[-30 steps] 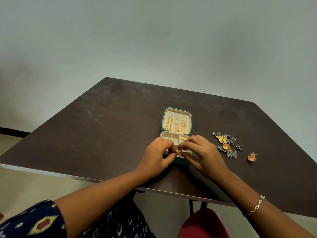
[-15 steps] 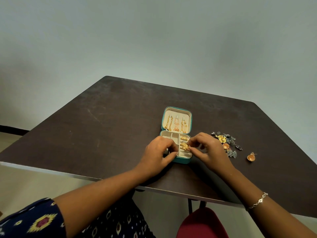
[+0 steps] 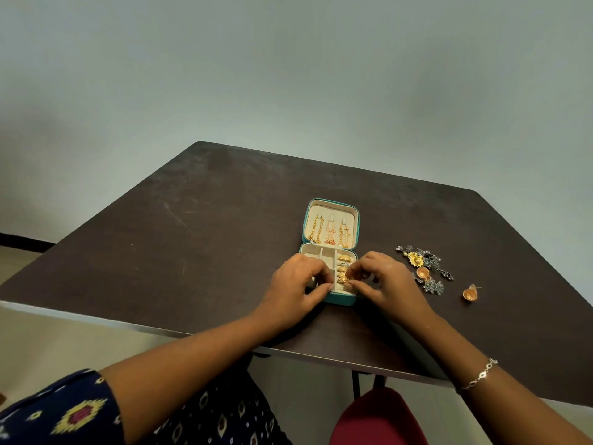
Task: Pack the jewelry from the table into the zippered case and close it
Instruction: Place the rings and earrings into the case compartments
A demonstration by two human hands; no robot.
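Head view: the open teal case (image 3: 340, 299) lies on the dark table (image 3: 192, 236), its lid back with three chains (image 3: 330, 232) hung inside. The left hand (image 3: 295, 284) grips the case's near left corner, fingers curled over it. The right hand (image 3: 389, 281) pinches a gold ring (image 3: 342, 279) in the tray's right-hand row. Loose jewelry (image 3: 424, 266) and an orange earring (image 3: 469, 294) lie on the table to the right

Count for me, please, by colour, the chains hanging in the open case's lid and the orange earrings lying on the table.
Gold chains: 2
Pinkish chain: 1
Orange earrings: 2
Total: 5
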